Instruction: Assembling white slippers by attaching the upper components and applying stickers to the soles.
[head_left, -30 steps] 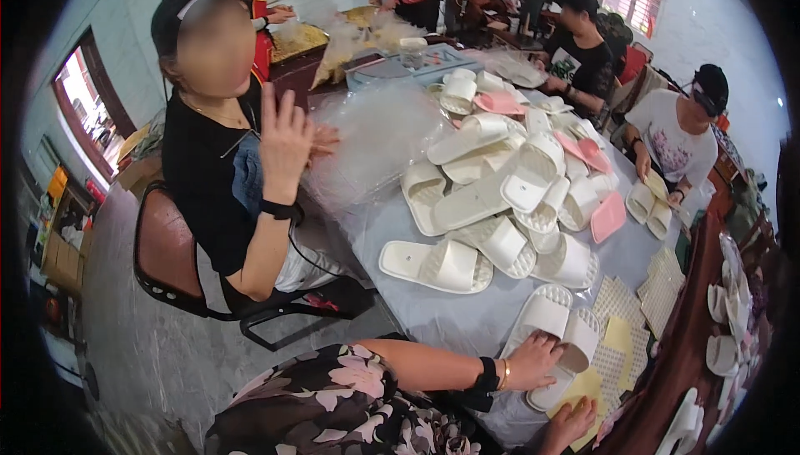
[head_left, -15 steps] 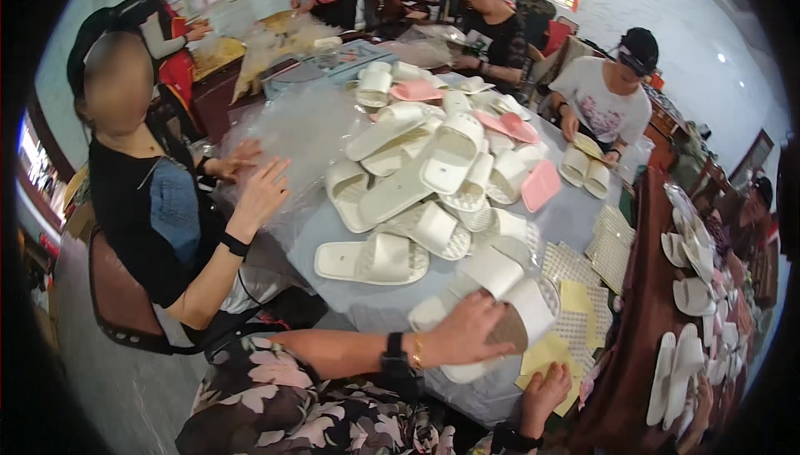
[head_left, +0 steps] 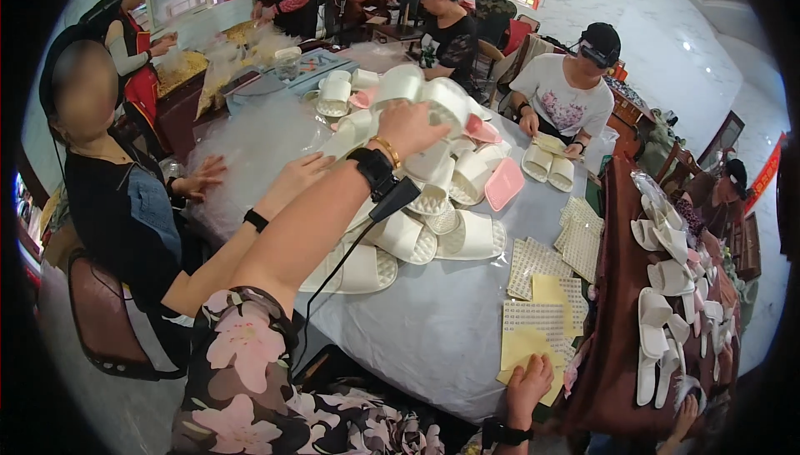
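My left hand [head_left: 410, 127] is stretched far out over the table, wearing a black wrist device with a cable and a gold bracelet. It lies on top of a heap of white slippers [head_left: 433, 172], fingers curled over one white slipper [head_left: 446, 98]; the grip is hidden behind the back of the hand. My right hand [head_left: 527, 386] is low at the table's near edge. It pinches the bottom of a yellow sheet [head_left: 527, 345] that lies next to white dotted sticker sheets [head_left: 533, 262].
A grey-covered table [head_left: 433, 330] holds pink soles [head_left: 503, 184] and clear plastic bags [head_left: 250, 142]. A seated person on the left has both hands on the bags. Other people work at the far end. A red side table [head_left: 621, 347] at right carries more slippers.
My left hand has left the near edge of the table and reached far forward onto the slipper heap. My right hand stays by the yellow sheet. The view has swung left.
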